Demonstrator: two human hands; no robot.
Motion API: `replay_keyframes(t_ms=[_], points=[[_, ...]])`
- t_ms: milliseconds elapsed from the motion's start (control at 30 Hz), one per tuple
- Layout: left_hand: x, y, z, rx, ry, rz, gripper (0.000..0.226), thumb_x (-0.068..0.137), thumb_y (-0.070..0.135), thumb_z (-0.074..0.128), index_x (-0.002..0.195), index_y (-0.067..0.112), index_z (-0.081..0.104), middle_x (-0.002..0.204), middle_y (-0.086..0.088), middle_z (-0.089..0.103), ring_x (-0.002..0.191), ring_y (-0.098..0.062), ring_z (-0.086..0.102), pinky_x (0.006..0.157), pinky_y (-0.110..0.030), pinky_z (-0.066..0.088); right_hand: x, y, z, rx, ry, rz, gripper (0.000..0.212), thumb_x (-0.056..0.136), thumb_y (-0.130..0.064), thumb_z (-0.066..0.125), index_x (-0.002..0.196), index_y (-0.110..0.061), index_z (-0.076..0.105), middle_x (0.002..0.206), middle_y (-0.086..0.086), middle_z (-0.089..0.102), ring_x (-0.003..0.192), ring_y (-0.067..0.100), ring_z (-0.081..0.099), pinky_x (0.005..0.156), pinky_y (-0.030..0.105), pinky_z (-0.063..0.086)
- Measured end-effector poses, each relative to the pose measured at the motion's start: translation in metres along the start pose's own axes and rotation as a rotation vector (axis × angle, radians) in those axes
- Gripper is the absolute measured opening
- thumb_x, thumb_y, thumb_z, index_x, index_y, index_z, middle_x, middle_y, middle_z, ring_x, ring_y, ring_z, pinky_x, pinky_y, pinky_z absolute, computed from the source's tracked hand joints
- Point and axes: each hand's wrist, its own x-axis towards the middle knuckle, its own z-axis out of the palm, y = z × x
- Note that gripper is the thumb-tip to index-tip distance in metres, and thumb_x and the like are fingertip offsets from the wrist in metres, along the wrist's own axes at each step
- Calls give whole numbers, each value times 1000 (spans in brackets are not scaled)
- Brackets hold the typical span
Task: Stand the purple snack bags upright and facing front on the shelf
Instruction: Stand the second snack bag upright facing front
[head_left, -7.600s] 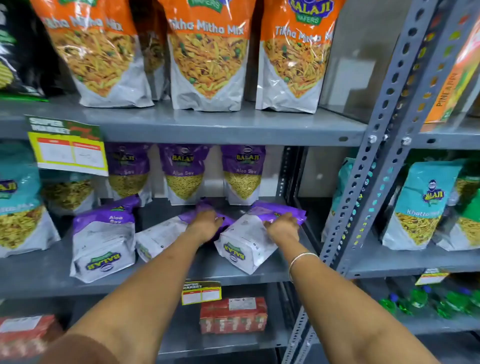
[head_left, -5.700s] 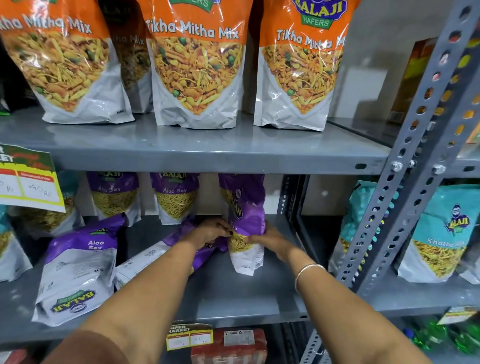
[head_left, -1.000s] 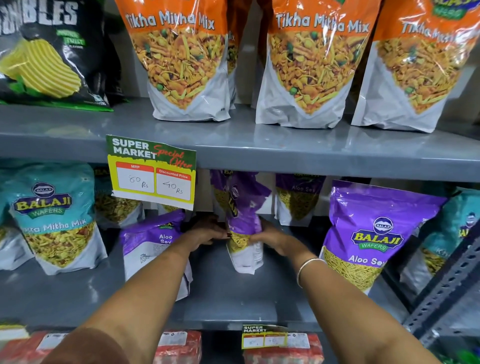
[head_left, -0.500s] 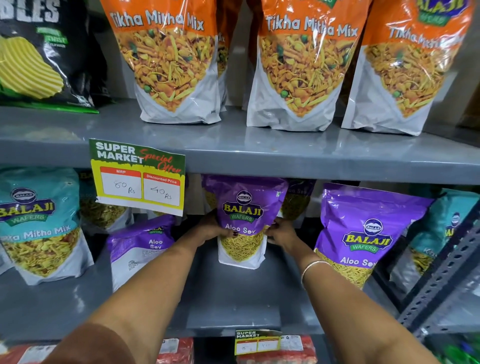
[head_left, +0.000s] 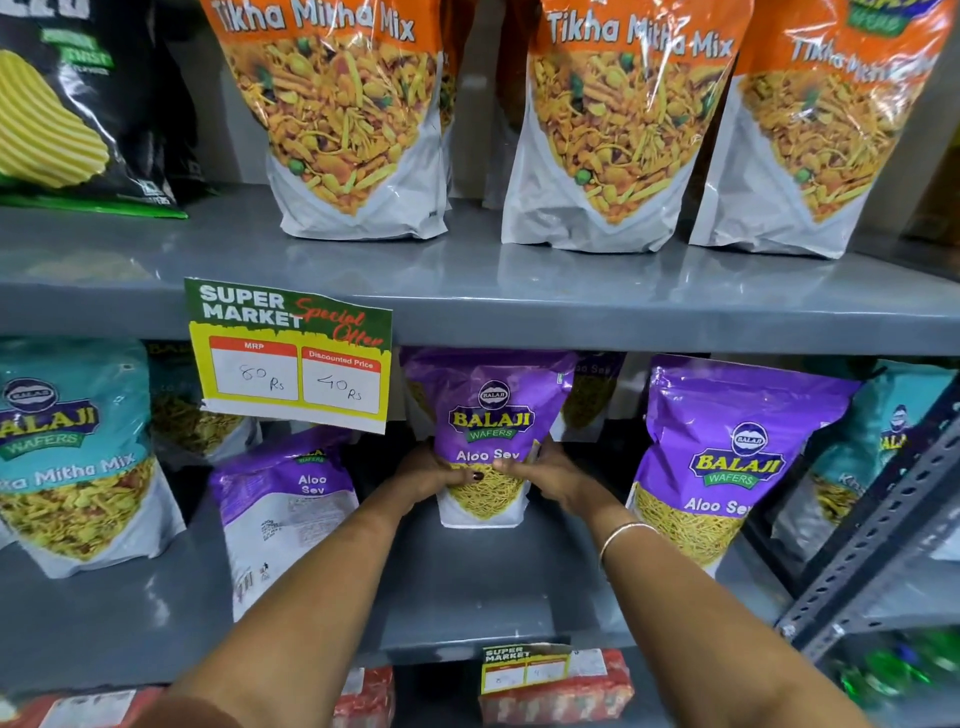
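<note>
On the grey shelf (head_left: 467, 587), left hand (head_left: 426, 475) and right hand (head_left: 550, 475) clamp an upright, front-facing purple Aloo Sev bag (head_left: 488, 415).

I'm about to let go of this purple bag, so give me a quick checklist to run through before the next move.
1. Held purple bag upright: ok.
2. Its front label facing out: ok.
3. Its base flat on the shelf: cannot tell, the left hand and right hand cover its sides.
4. Right purple bag upright, front out: ok.
5. Left purple bag front out: not ok, it shows its printed back and leans.
6. Purple bags behind, facing front: cannot tell, mostly hidden.
</note>
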Motion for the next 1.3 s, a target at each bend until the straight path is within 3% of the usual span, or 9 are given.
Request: replay_keyframes(t_ms=[100, 167, 300, 433, 633, 967, 1100, 1200, 1300], points=[[-4, -4, 0, -23, -10, 48, 62, 58, 10, 82, 115, 12, 58, 119, -16, 64, 106, -25, 62, 91, -31, 48, -17, -10, 1, -28, -16, 19, 56, 83, -1, 63, 133, -9, 37, 120, 4, 56, 97, 12, 61, 57, 3, 50], [-7, -5, 0, -17, -32, 77, 60, 55, 12, 81, 112, 12, 60, 112, -15, 66, 98, -22, 63, 82, -23, 52, -28, -14, 1, -3, -28, 18, 51, 87, -2, 59, 133, -10, 39, 114, 2, 52, 77, -3, 52, 43, 2, 44], [-22, -8, 6, -7, -45, 102, 43, 51, 18, 78, 90, 28, 63, 96, -1, 68, 78, -1, 65, 76, -15, 53, -39, -5, -1, -61, 6, 57, 39, 84, -13, 66, 110, -27, 41, 113, -2, 54, 89, 4, 59, 58, 17, 44], [-42, -9, 19, 32, -4, 68, 56, 42, 31, 83, 94, 26, 64, 106, -10, 70, 96, -20, 65, 93, -35, 51, -53, 3, -9, -113, 23, 113, 63, 74, -31, 74, 125, -28, 38, 134, -2, 54, 116, 23, 52, 79, 40, 44], [-71, -2, 51, 36, 40, 31, 52, 70, 4, 76, 119, 6, 58, 121, -16, 64, 103, -20, 59, 93, -31, 47, -83, 5, -30, -136, -15, 152, 87, 73, -34, 75, 142, -26, 23, 145, -1, 44, 130, 28, 43, 84, 43, 45], [-99, 7, 83, 16, 116, 8, 52, 73, -2, 72, 122, 1, 54, 126, -22, 60, 105, -25, 59, 92, -32, 46, -110, 8, -53, -168, -99, 69, 72, 84, -23, 66, 143, -13, 25, 147, 7, 42, 135, 26, 40, 87, 30, 34], [-104, 8, 85, 51, 122, -32, 59, 69, -5, 74, 123, 3, 49, 125, -21, 60, 118, -33, 56, 102, -40, 46, -114, 0, -51, -429, -239, 344, 74, 86, -48, 53, 145, -12, 26, 153, 12, 31, 136, 35, 36, 104, 46, 36], [-106, 6, 80, 143, 63, -82, 62, 72, -3, 72, 125, 1, 40, 121, -5, 54, 115, -17, 50, 100, -28, 41, -116, -8, -45, -774, -395, 514, 65, 90, -52, 43, 133, -3, 41, 108, 18, 58, 91, 32, 62, 88, 42, 49], [-105, 3, 59, 233, 73, -108, 71, 73, 9, 75, 133, 0, 37, 132, -8, 50, 117, -19, 48, 98, -28, 39, -112, -16, -20, -967, -479, 499, 41, 94, -44, 40, 78, -8, 51, 74, 9, 52, 61, 22, 52, 58, 31, 46]])
